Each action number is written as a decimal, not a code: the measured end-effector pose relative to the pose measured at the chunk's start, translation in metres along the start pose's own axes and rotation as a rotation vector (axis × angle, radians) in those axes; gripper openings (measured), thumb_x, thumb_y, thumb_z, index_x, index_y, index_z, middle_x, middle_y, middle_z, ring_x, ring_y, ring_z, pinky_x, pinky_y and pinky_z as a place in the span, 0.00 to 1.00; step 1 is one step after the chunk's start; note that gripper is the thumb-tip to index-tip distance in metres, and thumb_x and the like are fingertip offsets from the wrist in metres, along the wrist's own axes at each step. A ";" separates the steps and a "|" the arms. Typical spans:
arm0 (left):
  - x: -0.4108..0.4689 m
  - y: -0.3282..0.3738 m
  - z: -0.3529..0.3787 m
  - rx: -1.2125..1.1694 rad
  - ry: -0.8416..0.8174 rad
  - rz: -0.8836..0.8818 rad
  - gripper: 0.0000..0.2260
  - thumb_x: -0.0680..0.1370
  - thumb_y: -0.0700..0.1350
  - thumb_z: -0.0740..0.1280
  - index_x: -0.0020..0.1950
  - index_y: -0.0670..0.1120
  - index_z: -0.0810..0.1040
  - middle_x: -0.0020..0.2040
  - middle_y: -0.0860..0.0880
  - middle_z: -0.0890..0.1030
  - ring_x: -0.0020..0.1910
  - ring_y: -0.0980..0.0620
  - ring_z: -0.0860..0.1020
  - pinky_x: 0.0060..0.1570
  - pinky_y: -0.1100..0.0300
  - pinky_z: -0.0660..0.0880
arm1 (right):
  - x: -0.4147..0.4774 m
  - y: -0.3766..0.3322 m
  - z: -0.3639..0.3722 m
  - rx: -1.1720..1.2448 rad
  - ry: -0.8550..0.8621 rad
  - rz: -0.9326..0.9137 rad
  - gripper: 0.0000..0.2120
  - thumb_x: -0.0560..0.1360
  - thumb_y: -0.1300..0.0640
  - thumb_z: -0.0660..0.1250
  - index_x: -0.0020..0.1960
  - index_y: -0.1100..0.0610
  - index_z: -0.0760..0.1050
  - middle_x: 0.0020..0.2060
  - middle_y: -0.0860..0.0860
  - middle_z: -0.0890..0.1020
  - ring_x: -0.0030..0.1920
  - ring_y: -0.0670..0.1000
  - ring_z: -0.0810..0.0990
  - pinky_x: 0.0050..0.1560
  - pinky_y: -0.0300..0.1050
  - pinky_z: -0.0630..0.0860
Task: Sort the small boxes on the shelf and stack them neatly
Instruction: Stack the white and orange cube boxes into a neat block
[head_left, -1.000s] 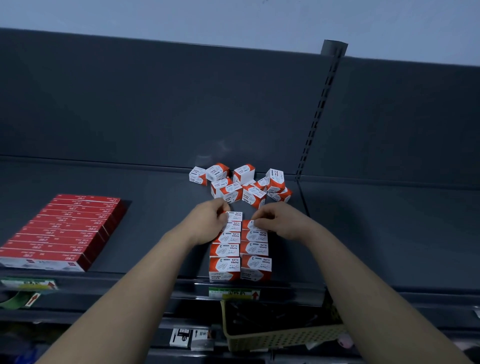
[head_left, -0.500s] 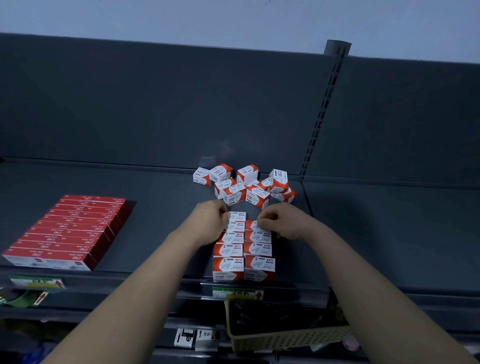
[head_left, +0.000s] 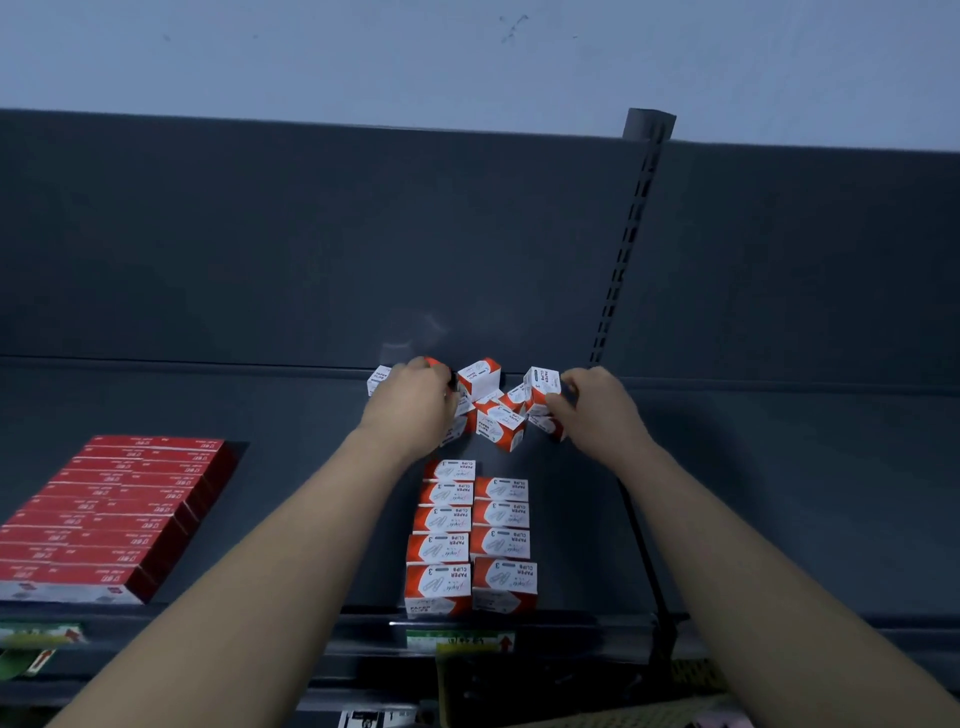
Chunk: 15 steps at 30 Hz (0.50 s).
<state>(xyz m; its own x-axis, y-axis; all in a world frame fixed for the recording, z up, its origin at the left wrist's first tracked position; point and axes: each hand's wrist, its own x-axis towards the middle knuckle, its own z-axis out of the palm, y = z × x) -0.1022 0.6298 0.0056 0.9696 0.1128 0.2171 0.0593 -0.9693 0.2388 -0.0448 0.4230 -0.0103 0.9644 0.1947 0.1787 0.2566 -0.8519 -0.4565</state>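
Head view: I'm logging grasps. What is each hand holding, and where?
Right hand pinches a paper clip box by its right side. Left hand curls over another box; its grip is hidden.

Looks like a stationery shop: dark metal shelving (head_left: 291, 415) with a slotted upright (head_left: 623, 249) at upper right, price tags (head_left: 460, 640) along the bottom edge, paper clip boxes (head_left: 441, 546) lined up centre, red boxes (head_left: 104, 519) lower left.

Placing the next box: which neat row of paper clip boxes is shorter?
The right row: four boxes, against five in the left row, which reaches further back.
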 end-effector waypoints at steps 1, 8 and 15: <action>0.006 0.001 0.001 0.007 0.004 0.012 0.13 0.80 0.50 0.60 0.59 0.44 0.76 0.56 0.44 0.76 0.54 0.44 0.74 0.47 0.52 0.76 | 0.006 0.001 0.002 -0.005 -0.008 0.032 0.13 0.77 0.48 0.63 0.54 0.57 0.74 0.53 0.54 0.74 0.52 0.53 0.74 0.50 0.47 0.73; 0.041 0.009 0.011 0.108 -0.050 0.054 0.15 0.80 0.52 0.60 0.58 0.43 0.75 0.55 0.43 0.75 0.56 0.43 0.71 0.51 0.52 0.70 | 0.031 0.005 0.023 -0.063 -0.122 0.130 0.25 0.73 0.37 0.60 0.58 0.55 0.77 0.57 0.56 0.75 0.59 0.56 0.70 0.58 0.49 0.69; 0.058 0.013 0.031 0.159 -0.120 0.045 0.13 0.79 0.49 0.61 0.60 0.44 0.74 0.57 0.44 0.75 0.57 0.44 0.71 0.51 0.54 0.69 | 0.028 0.002 0.023 0.027 -0.070 0.154 0.24 0.67 0.41 0.69 0.53 0.58 0.76 0.52 0.55 0.75 0.54 0.55 0.73 0.52 0.47 0.73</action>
<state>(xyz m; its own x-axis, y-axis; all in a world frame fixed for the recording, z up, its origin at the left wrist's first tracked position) -0.0379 0.6167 -0.0074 0.9929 0.0507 0.1074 0.0426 -0.9962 0.0764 -0.0154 0.4375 -0.0262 0.9942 0.0976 0.0441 0.1066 -0.8611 -0.4972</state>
